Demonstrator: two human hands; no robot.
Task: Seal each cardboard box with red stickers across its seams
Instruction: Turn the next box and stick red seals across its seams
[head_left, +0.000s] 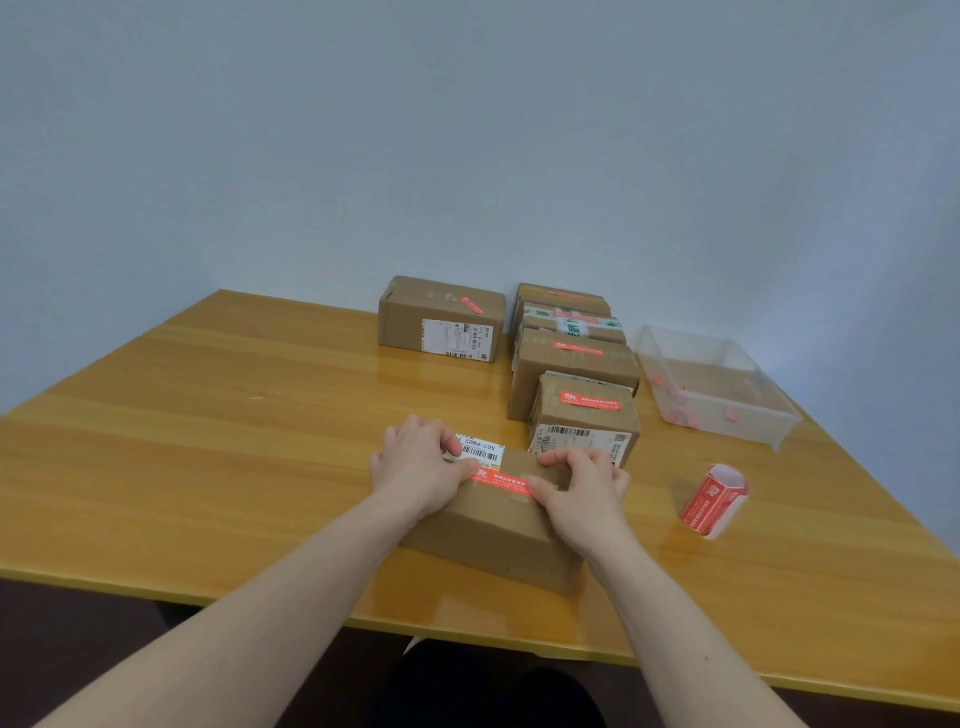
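A brown cardboard box (488, 540) lies near the table's front edge, with a white barcode label on its far side. A red sticker (501, 483) stretches across its top seam. My left hand (415, 467) holds the sticker's left end, thumb on it and fingers curled over the label. My right hand (582, 488) holds the right end, thumb on the sticker and index finger bent above it. A roll of red stickers (714, 500) lies on the table to the right of the box.
Several sealed boxes with red stickers stand in a row (571, 358) behind the near box, and one more box (441, 319) sits at the back left. A clear plastic bin (717, 384) holding red scraps stands at the right. The wooden table (234, 426) stretches out to the left.
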